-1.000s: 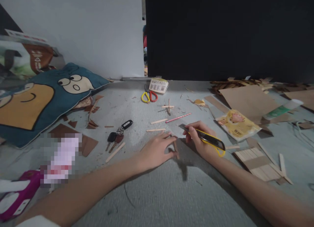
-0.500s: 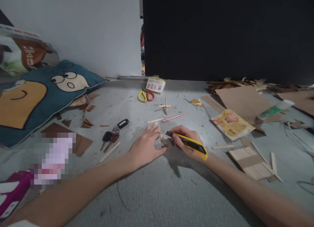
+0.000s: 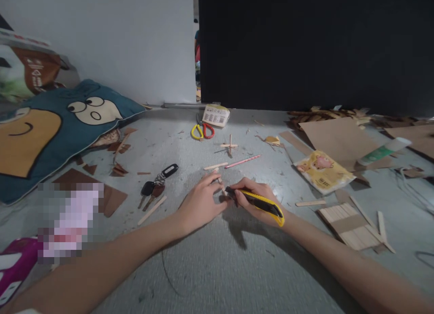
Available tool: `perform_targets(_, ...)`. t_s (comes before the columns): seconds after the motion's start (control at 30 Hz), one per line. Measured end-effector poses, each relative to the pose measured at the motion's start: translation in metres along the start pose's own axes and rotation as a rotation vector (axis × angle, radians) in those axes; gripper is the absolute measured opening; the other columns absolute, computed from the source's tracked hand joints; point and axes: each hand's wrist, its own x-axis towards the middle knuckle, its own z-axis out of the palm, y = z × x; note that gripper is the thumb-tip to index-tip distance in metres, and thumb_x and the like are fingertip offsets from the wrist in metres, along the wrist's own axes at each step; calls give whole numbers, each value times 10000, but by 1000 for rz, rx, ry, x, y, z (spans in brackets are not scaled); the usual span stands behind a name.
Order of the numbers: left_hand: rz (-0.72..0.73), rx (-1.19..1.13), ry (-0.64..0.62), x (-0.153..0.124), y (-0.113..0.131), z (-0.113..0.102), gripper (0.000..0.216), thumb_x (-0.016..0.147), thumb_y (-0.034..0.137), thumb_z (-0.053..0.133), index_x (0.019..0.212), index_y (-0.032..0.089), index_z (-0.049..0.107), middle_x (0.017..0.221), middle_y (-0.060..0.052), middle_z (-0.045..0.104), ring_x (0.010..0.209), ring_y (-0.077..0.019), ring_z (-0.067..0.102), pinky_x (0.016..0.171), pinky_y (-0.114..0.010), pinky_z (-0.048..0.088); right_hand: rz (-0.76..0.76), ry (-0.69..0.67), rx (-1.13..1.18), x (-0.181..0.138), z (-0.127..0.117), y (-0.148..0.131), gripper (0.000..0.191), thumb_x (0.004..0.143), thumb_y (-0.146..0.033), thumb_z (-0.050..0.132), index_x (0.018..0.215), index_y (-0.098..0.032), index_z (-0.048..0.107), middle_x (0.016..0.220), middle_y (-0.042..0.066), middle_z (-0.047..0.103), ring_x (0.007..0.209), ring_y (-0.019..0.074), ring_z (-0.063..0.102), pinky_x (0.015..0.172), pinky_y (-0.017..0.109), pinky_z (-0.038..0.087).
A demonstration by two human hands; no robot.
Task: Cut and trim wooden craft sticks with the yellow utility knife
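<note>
My left hand (image 3: 200, 201) presses a wooden craft stick (image 3: 221, 184) against the table, its fingers at the far end and its thumb near the close end. In my right hand (image 3: 263, 189) is a yellow and black utility knife (image 3: 266, 204), gripped with the fingers wrapped round it. The knife's tip meets the stick near my left thumb; whether the blade cuts into it I cannot make out. Just beyond my hands lie another craft stick (image 3: 215, 166) and a pink striped pencil (image 3: 242, 161). Farther back stands a small cross-shaped piece of sticks (image 3: 230, 145).
Scissors (image 3: 202, 131) lie at the back by a small packet (image 3: 216, 115). Keys (image 3: 154, 187) rest left of my hands, near a blue cushion (image 3: 73, 138). To the right are a yellow packet (image 3: 323, 171), bundled craft sticks (image 3: 349, 223), cardboard (image 3: 335, 135) and a glue stick (image 3: 384, 151).
My right hand has shifted slightly left, bringing the knife's tip from beside the craft stick onto it. My left hand stays in nearly the same place.
</note>
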Motion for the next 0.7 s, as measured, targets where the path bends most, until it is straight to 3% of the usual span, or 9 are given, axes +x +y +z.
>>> perform_targets(0.2,54,76,14,0,-1,0,245,864,248,807,1092,195,734,1338,-127,717,1374,-320,621,1167,-512,513,15,-20,24,0,0,1,240,1043,-471,551,1016,-261,663,693,11,732,600,171,676,632,307,552)
perform_targets(0.7,88,141,-25,3,-4,-4,285,842,275,806,1106,196,737,1303,-114,740,1392,-310,606,1178,-470,506,15,-16,40,1,0,-1,238,1014,-488,596,1000,-265,676,676,6,724,576,165,659,624,303,545)
